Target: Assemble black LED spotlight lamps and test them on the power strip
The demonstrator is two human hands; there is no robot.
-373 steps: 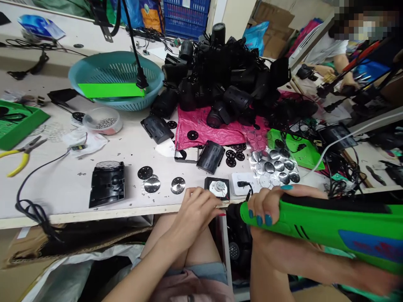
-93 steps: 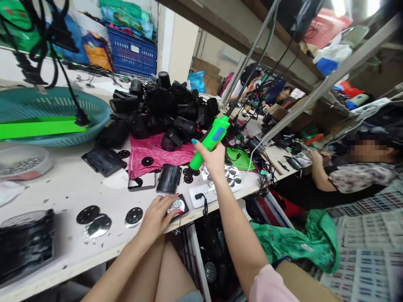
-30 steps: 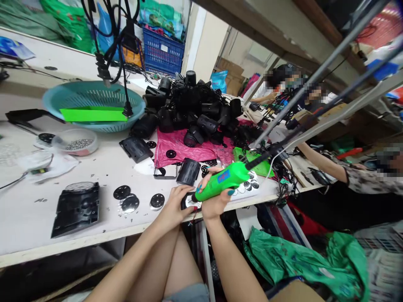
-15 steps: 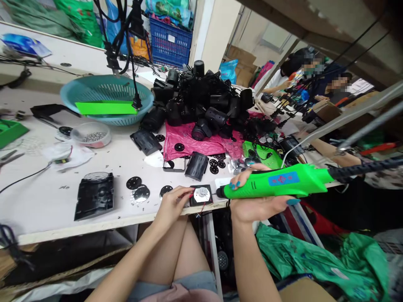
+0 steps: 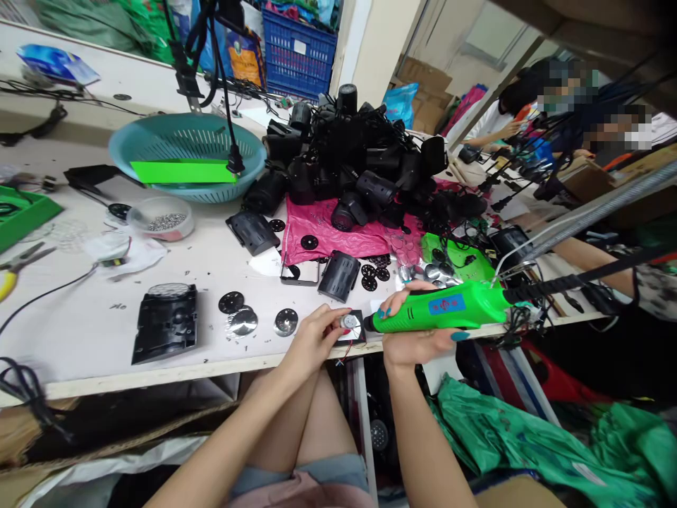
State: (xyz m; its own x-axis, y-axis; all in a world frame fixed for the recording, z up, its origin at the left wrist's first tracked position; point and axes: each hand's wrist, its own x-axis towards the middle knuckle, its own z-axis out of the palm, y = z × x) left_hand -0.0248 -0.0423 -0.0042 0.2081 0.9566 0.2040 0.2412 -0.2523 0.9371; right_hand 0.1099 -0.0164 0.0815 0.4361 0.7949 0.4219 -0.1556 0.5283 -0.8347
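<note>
My right hand (image 5: 410, 346) is wrapped round a bright green electric screwdriver (image 5: 476, 303) held nearly level, its black nose pointing left. The nose is close to a small black square plate (image 5: 358, 339) at the table's front edge; whether the bit touches it I cannot tell. On the plate sits a small silvery round motor (image 5: 349, 322) with thin red wires hanging over the edge. The thumb and fingers of my left hand (image 5: 312, 342) are pinched at the motor's left side. Beside that hand lie a shiny disc (image 5: 285, 322) and black slotted discs (image 5: 231, 303).
Black housing halves (image 5: 165, 321) lie on the table. Behind are a heap of black lamp-like units (image 5: 364, 155), a pink plastic sheet (image 5: 317, 219), a teal basket (image 5: 121, 152) and a tub of screws (image 5: 185, 229). Co-workers sit at the far right.
The whole view has shifted slightly. My left fingers have moved in from the plate's left edge to the motor. The screwdriver's rear has swung a little, its nose still by the plate.
</note>
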